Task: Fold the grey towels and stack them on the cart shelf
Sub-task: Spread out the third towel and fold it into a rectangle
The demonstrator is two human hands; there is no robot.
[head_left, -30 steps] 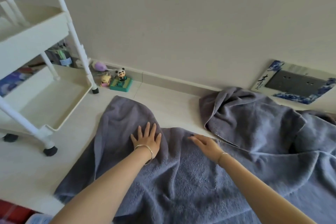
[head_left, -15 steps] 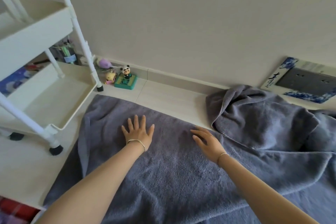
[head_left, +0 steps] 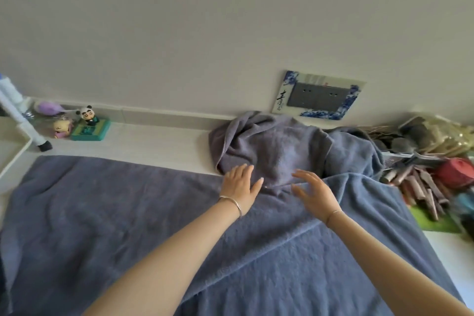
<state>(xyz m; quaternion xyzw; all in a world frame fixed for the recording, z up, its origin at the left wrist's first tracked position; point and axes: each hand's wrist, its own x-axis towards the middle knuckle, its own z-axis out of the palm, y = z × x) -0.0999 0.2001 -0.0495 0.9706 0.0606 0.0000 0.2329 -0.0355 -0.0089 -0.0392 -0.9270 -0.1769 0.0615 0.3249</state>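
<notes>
View from a head-worn camera, looking down at a pale tiled floor (head_left: pixel 159 143) beside a plain wall. A large grey towel (head_left: pixel 102 213) lies spread flat across the floor and fills most of the lower picture. Another layer of the same cloth overlaps it on the right, with a hem running diagonally. Whether that layer is a separate towel cannot be told.

A second, crumpled grey towel (head_left: pixel 277 146) sits heaped against the wall, touching the far edge of the spread one.

Two bare forearms reach forward from the bottom. The left hand (head_left: pixel 239 187) lies palm down on the cloth at the foot of the crumpled heap. Its grip is wide, with the fingers straight and close together, holding nothing. A silver bangle (head_left: pixel 232 201) circles that wrist. The right hand (head_left: pixel 311 191) is just beside it, also with a wide grip, its fingers spread and slightly bent, holding nothing. Whether it touches the cloth cannot be told.

At the far left edge, only a post and tray rim of the white cart (head_left: pixel 20 120) show, along with one black caster (head_left: pixel 44 146). No towel lies on the visible part.

Near the cart stand a panda figurine (head_left: pixel 88 115) on a green base and a small yellow figurine (head_left: pixel 61 128). A wall socket (head_left: pixel 319 96) with a blue-and-white surround sits above the heap. Blurred clutter (head_left: pixel 420 190) lies at the right.
</notes>
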